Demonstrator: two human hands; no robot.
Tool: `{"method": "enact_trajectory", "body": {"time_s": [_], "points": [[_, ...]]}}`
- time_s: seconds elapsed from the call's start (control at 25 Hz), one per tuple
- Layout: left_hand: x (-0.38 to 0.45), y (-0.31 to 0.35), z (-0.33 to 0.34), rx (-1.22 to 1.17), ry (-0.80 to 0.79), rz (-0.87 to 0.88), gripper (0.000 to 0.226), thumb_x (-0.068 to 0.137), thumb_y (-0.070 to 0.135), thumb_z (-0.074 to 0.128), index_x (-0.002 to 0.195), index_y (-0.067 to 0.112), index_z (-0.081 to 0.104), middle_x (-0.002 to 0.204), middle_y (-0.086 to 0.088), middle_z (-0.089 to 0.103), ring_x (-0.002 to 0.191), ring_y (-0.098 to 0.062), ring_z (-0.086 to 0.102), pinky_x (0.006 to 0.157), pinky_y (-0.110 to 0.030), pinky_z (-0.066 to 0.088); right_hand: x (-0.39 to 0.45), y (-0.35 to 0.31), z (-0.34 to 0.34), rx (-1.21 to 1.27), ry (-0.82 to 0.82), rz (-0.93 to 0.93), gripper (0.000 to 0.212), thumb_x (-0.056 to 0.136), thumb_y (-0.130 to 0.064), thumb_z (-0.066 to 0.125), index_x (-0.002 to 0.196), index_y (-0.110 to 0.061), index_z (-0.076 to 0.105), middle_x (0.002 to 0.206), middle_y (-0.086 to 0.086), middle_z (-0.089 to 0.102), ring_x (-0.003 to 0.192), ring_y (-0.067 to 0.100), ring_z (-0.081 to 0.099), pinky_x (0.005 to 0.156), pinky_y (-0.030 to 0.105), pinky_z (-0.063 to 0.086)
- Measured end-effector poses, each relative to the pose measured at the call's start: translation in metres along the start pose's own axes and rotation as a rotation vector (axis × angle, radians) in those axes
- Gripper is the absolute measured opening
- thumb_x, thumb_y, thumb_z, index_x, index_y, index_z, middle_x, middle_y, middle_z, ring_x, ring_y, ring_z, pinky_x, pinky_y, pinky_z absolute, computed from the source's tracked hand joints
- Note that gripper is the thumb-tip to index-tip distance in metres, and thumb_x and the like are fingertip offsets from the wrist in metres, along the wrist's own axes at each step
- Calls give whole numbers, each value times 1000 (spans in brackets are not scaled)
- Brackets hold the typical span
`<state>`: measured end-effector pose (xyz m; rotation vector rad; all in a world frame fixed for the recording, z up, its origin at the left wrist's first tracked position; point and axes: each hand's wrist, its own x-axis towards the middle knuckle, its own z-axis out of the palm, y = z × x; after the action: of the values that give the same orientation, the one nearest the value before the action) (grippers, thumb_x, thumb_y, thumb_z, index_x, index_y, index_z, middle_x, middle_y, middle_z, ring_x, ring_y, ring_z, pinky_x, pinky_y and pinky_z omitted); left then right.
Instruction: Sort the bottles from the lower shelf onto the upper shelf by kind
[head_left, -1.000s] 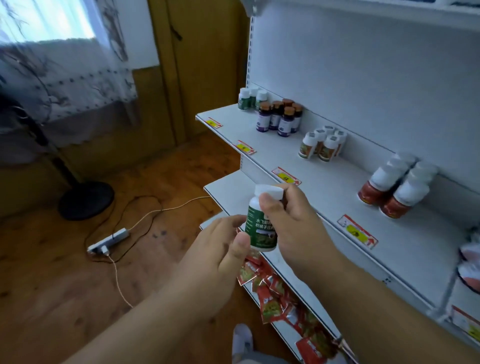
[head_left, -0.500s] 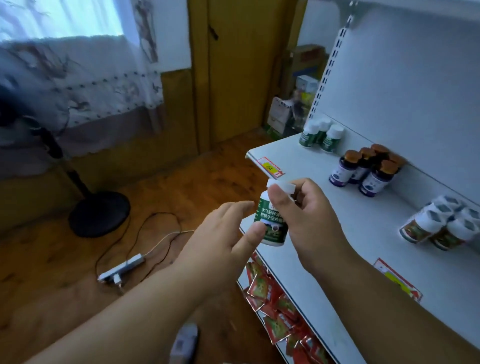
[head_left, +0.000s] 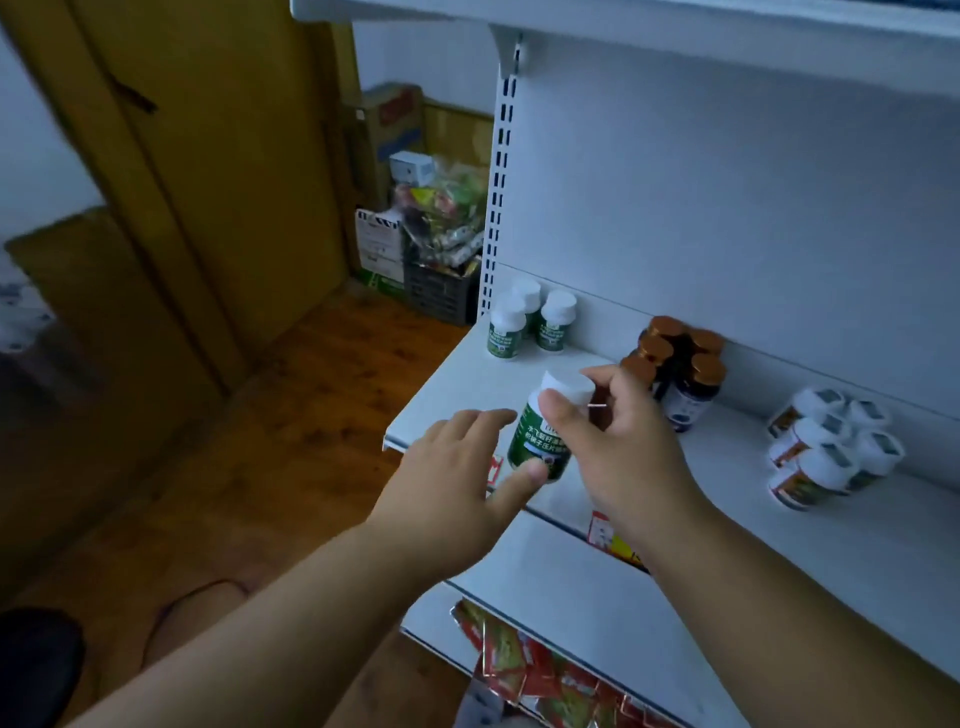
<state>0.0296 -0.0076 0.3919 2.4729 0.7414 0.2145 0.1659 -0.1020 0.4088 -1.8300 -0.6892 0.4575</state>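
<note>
Right hand (head_left: 618, 441) beside brown-capped bottles (head_left: 680, 364)

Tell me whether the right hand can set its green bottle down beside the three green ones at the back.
Probably yes. The right hand grips the green bottle, and the bare shelf before the three green bottles leaves the way free.
</note>
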Motion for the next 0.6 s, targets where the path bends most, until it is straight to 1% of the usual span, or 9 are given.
{"method": "enact_trajectory", "body": {"time_s": [0.04,0.12,0.2,0.24,0.36,0.4,0.48,0.52,0.6], "points": [[17,-2,-1,20,-10,10,89,74,84,8,146,36,28,148,8,40,134,-14,37,108,-36,35,14,1,2,-39,19,9,37,82,-47,72,110,-30,55,98,-12,67,90,3,65,75,25,52],[52,-10,-3,69,-35,33,82,81,80,16,147,33,27,150,6,38,136,-16,35,110,-37,33,45,1,8,-116,68,2,37,83,-47,72,111,-30,55,99,-16,62,92,2,62,74,24,49],[85,-25,-6,130,-62,63,76,88,74,25,149,29,27,153,4,35,139,-18,33,112,-38,31,75,7,21,-172,134,22,41,83,-46,72,115,-26,57,103,-12,64,95,8,62,77,27,49],[101,-33,-8,169,-45,93,74,89,72,28,149,28,27,154,3,34,140,-19,31,112,-38,30,89,11,28,-194,163,36,43,84,-46,72,118,-25,57,106,-8,65,97,12,62,80,29,50],[145,-56,-12,283,43,247,74,91,69,33,149,25,25,158,0,24,145,-22,22,116,-40,24,126,26,45,-303,246,85,43,86,-46,70,121,-25,57,111,-4,64,100,17,62,85,38,54],[157,-63,-13,317,47,294,75,91,68,34,151,24,23,161,-1,19,147,-23,16,118,-41,21,135,30,48,-348,265,92,42,86,-45,70,120,-25,57,111,-4,64,100,18,62,86,41,55],[183,-77,-14,382,5,406,77,93,64,37,153,21,16,163,-3,9,150,-23,5,119,-42,15,149,37,56,-426,309,128,39,86,-41,72,118,-23,59,111,-2,65,100,20,62,87,43,55],[195,-82,-16,398,-25,451,76,94,61,39,153,19,15,163,-3,8,150,-23,3,120,-42,13,154,38,61,-461,311,140,38,86,-38,72,118,-21,59,111,0,65,100,21,62,87,43,54],[214,-91,-18,385,-62,522,72,94,55,46,151,19,21,160,-4,20,148,-23,13,118,-40,19,162,38,71,-496,297,140,35,86,-29,73,117,-19,61,110,2,67,100,22,63,85,39,53]]}}
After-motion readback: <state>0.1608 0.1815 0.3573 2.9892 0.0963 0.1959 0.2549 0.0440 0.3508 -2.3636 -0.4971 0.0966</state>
